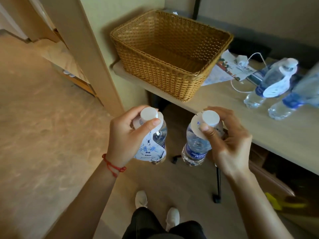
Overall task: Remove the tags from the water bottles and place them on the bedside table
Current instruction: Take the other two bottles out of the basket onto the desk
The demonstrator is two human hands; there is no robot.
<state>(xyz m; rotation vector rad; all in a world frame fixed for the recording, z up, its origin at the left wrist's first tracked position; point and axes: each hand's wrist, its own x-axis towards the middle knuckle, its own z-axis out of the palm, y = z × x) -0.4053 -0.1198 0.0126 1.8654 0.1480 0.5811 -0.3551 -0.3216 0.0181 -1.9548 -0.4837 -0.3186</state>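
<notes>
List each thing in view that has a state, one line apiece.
Left hand: grips the neck of a capped bottle.
Left bottle: held upright, cap on, tag on its neck.
Right hand: grips the neck of the other bottle.
Right bottle: held upright, cap on, tag collar on.
Wicker basket: on the table, open; nothing visible inside.
Two bottles on the table: standing, blurred; the nearer-left one tagged.
White cable: lying loose.

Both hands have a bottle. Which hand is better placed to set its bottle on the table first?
Right. The right hand holds its bottle beside the table edge, near the two bottles already standing there. The left hand and its tagged bottle are farther out over the floor.
</notes>
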